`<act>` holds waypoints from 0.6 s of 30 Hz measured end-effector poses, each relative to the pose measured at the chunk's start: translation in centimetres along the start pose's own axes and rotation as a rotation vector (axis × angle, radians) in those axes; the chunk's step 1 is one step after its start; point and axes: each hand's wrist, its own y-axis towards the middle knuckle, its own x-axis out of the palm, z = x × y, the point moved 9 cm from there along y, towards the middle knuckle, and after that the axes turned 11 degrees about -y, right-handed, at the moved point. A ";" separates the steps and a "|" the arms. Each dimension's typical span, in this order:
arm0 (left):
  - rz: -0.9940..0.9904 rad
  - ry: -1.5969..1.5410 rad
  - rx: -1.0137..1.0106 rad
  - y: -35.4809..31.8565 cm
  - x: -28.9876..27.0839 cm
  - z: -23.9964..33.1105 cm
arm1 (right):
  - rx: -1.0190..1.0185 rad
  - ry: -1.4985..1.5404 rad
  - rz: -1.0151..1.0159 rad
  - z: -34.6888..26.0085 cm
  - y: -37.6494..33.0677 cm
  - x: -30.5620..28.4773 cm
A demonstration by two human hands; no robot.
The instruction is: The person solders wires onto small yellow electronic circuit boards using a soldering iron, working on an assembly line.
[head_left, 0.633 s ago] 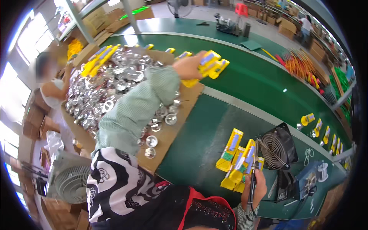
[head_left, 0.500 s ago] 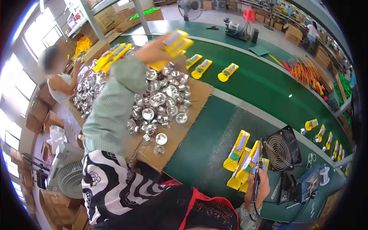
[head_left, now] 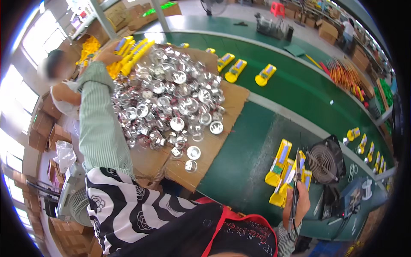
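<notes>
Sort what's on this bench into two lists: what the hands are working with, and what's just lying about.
In hand:
- left hand on the yellow casings at the far edge of the cardboard sheet
- right hand holding a dark pen-like tool over the yellow parts nearby

Lying about:
- heap of shiny metal reflectors
- small black fan
- three yellow casings on the belt
- orange-handled tools

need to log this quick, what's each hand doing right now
Left hand: closed on a yellow part.
Right hand: closed on a dark thin tool.

Green-and-white striped sleeve (head_left: 99, 124), black-and-white floral oversleeve (head_left: 124, 210), black apron with red trim (head_left: 231, 233)
</notes>
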 end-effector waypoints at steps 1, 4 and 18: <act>-0.006 0.000 0.045 0.1 -0.4 -1.6 | -0.017 0.004 -0.003 -0.1 0.2 0.2; 0.009 -0.165 0.035 0.0 0.3 0.9 | 0.013 -0.060 -0.033 0.1 0.6 0.8; -0.231 -0.355 0.514 -18.3 20.3 35.7 | -0.086 0.043 -0.006 -0.6 1.5 0.8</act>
